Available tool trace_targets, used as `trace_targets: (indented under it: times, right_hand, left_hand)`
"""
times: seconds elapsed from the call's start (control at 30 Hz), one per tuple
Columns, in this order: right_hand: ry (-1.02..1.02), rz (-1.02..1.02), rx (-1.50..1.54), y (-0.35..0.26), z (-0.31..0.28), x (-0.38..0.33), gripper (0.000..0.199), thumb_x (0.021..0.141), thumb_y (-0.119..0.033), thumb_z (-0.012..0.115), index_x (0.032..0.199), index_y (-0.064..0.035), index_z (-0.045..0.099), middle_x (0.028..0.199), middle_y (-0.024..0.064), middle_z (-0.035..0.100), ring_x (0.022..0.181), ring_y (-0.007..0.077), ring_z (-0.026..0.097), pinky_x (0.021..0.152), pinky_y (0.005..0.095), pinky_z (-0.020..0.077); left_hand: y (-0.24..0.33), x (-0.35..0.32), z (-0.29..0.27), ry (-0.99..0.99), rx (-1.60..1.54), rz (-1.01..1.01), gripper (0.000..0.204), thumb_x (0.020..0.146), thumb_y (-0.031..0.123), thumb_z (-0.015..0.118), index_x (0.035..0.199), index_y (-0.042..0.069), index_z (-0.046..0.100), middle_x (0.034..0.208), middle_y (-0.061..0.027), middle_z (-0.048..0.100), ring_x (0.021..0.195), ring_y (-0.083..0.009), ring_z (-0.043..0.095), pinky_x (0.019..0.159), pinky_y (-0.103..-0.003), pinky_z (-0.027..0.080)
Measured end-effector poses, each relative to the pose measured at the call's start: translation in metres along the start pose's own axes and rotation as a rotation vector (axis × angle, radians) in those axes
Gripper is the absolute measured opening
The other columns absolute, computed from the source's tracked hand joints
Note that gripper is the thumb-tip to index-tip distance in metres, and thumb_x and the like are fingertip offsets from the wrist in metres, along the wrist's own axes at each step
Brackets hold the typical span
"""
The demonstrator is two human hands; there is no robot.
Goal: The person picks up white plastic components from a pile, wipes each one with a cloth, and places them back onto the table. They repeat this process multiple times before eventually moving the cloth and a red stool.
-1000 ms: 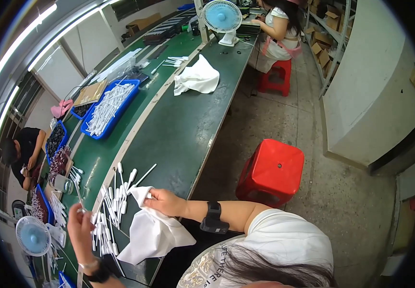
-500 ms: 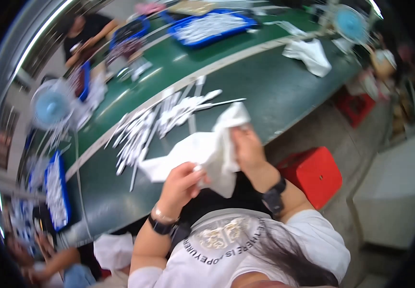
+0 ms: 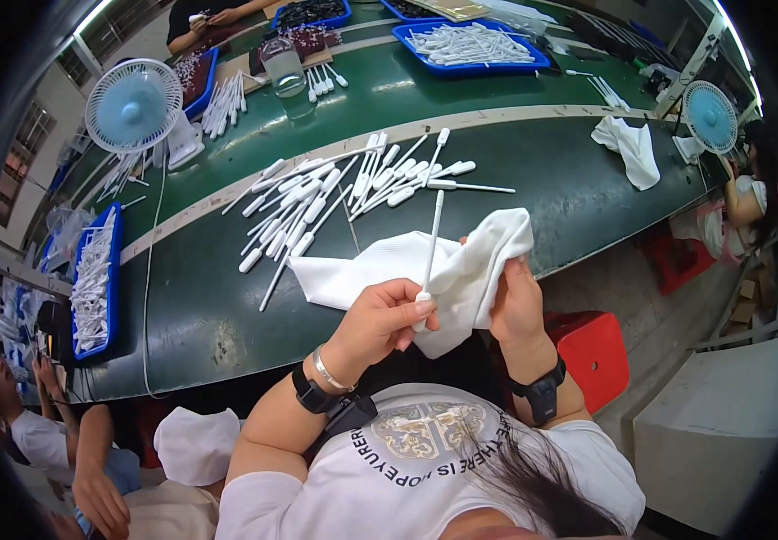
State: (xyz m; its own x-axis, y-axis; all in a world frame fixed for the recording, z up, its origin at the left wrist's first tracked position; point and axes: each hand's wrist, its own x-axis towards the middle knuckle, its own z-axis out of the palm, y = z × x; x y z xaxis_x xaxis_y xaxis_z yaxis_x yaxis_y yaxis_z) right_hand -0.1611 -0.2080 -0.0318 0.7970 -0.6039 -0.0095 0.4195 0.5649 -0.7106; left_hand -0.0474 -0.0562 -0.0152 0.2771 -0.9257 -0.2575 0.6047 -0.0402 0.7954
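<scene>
My left hand (image 3: 380,324) pinches a slim white stick (image 3: 434,238) by its lower, wider end. The stick's thin shaft points up, away from me. My right hand (image 3: 517,301) is closed round a bunched white cloth (image 3: 488,261), and its fingers are partly hidden in the folds. One flap of the cloth spreads leftward behind my left hand, over the near edge of the table. Beyond the cloth lies a loose pile of similar white sticks with rounded, wider ends (image 3: 303,202).
The green table (image 3: 218,333) bears a blue tray of white sticks (image 3: 78,297) at left and another blue tray (image 3: 470,67) at the far side. Two fans (image 3: 133,105) stand on it. A second white cloth (image 3: 630,151) lies right. A red stool (image 3: 594,360) is beside me; co-workers sit around.
The stick in my left hand now stands clear, upright beside the cloth. The right hand and cloth have shifted right in the picture. The whole view has turned and sharpened.
</scene>
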Motion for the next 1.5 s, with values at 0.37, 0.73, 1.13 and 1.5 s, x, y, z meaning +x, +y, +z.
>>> trace_targets:
  times: [0.37, 0.73, 1.13, 1.5]
  right_hand:
    - [-0.078, 0.254, 0.208, 0.018, 0.011, 0.003, 0.044, 0.092, -0.034, 0.027, 0.120, -0.0029, 0.040, 0.116, 0.0128, 0.049, 0.105, 0.0260, 0.049, 0.091, 0.0383, 0.0380]
    - [-0.216, 0.278, 0.083, 0.035, 0.003, 0.016, 0.035, 0.091, -0.024, 0.033, 0.114, -0.0016, 0.046, 0.109, 0.0104, 0.053, 0.097, 0.0226, 0.053, 0.084, 0.0319, 0.0422]
    - [-0.188, -0.097, -0.607, 0.030, 0.012, 0.003, 0.017, 0.081, -0.005, 0.056, 0.098, -0.0006, 0.057, 0.089, 0.0050, 0.059, 0.075, 0.0098, 0.055, 0.069, 0.0230, 0.0452]
    - [0.015, 0.062, -0.231, 0.037, 0.011, 0.015, 0.024, 0.081, -0.009, 0.058, 0.101, 0.0026, 0.052, 0.092, 0.0076, 0.059, 0.078, 0.0142, 0.057, 0.070, 0.0267, 0.0474]
  left_hand:
    - [-0.010, 0.007, 0.000, 0.009, -0.046, 0.068, 0.011, 0.082, 0.013, 0.056, 0.085, 0.002, 0.055, 0.075, -0.0107, 0.061, 0.041, -0.0068, 0.043, 0.040, -0.016, 0.035]
    - [-0.012, 0.004, -0.007, 0.187, 0.081, 0.151, 0.013, 0.084, 0.014, 0.054, 0.085, 0.001, 0.057, 0.071, -0.0052, 0.060, 0.047, -0.0053, 0.047, 0.043, -0.016, 0.037]
    - [-0.025, 0.013, 0.010, 0.359, 1.103, 0.718, 0.012, 0.077, 0.008, 0.056, 0.085, 0.000, 0.058, 0.069, -0.0140, 0.058, 0.058, -0.0266, 0.056, 0.052, -0.032, 0.043]
    - [-0.024, 0.000, 0.002, 0.311, 0.755, 0.322, 0.011, 0.082, 0.007, 0.054, 0.089, -0.001, 0.057, 0.065, -0.0033, 0.057, 0.052, -0.0081, 0.052, 0.047, -0.021, 0.041]
